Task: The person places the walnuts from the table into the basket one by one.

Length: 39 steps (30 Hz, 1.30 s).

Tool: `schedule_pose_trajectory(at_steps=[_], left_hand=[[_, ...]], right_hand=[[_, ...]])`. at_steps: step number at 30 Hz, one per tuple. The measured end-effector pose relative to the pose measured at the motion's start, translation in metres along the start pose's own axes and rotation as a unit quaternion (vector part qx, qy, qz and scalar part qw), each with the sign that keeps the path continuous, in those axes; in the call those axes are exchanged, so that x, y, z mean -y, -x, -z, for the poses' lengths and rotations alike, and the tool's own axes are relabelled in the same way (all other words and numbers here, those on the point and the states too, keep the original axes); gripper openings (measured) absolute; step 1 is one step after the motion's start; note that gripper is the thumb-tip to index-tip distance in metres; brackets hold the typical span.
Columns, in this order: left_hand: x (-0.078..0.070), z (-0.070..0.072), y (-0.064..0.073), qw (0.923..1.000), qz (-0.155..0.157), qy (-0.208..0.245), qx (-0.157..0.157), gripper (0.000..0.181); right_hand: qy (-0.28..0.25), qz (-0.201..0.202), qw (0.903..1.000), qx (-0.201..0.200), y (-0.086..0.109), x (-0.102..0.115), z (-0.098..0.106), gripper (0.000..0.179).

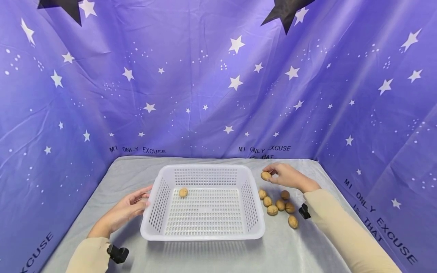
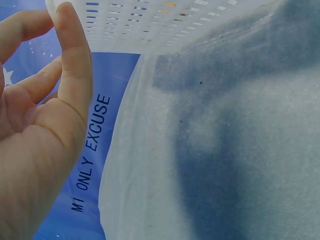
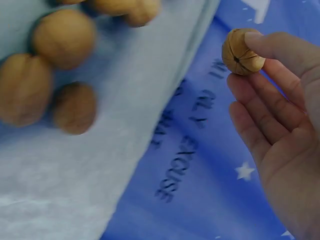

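The right hand (image 1: 288, 176) pinches a tan, rounded walnut with a ridged shell (image 1: 266, 176) between thumb and forefinger, its other fingers held apart, just beyond the right rim of the white, rectangular, perforated plastic basket (image 1: 205, 237). The left hand (image 1: 122, 213) is at the opposite rim, its thumb and a finger apparently pinching the edge, which looks like a sound way to stop the basket sliding on the grey, cloth-covered surface (image 1: 191, 259). A firm but not hard pinch should suit the held walnut, since a curved shell could slip out if squeezed off-centre. The wrist is best raised enough for the knuckles to clear the rim, with the walnut let go low over the perforated floor, where it would roll less. One loose brown walnut (image 1: 183, 193) lies inside, towards the back left, so a spot away from it seems wise. The cluster of brown walnuts (image 1: 280, 205) sits close to the basket's right side; the right sleeve (image 1: 341, 223) could brush those nearest it.
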<state>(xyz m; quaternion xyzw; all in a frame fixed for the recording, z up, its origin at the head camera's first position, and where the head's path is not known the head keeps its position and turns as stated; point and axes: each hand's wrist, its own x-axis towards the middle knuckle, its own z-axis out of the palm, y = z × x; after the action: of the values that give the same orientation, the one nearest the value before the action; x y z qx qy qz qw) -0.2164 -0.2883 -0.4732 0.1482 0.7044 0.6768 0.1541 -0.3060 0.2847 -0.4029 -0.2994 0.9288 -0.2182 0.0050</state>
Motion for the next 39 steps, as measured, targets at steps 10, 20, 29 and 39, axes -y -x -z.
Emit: schedule_pose_trajectory(at_steps=[10, 20, 29, 39], left_hand=[[0.003, -0.003, 0.001, 1.0000, -0.001, 0.005, 0.003, 0.066], [0.002, -0.002, 0.003, 1.0000, -0.004, 0.000, 0.000, 0.065], [-0.002, -0.001, 0.003, 1.0000, -0.003, -0.003, 0.008, 0.065], [-0.004, -0.002, 0.003, 0.9999, -0.009, -0.004, 0.013, 0.064]], right_hand=[[0.016, 0.027, 0.9995, -0.002, -0.026, 0.034, 0.011, 0.036], [0.020, 0.051, 0.9982, 0.024, -0.058, 0.070, 0.002, 0.035], [0.004, 0.105, 0.9940, 0.030, -0.090, 0.103, -0.018, 0.033], [-0.036, 0.086, 0.9936, 0.062, -0.117, 0.125, -0.049, 0.033]])
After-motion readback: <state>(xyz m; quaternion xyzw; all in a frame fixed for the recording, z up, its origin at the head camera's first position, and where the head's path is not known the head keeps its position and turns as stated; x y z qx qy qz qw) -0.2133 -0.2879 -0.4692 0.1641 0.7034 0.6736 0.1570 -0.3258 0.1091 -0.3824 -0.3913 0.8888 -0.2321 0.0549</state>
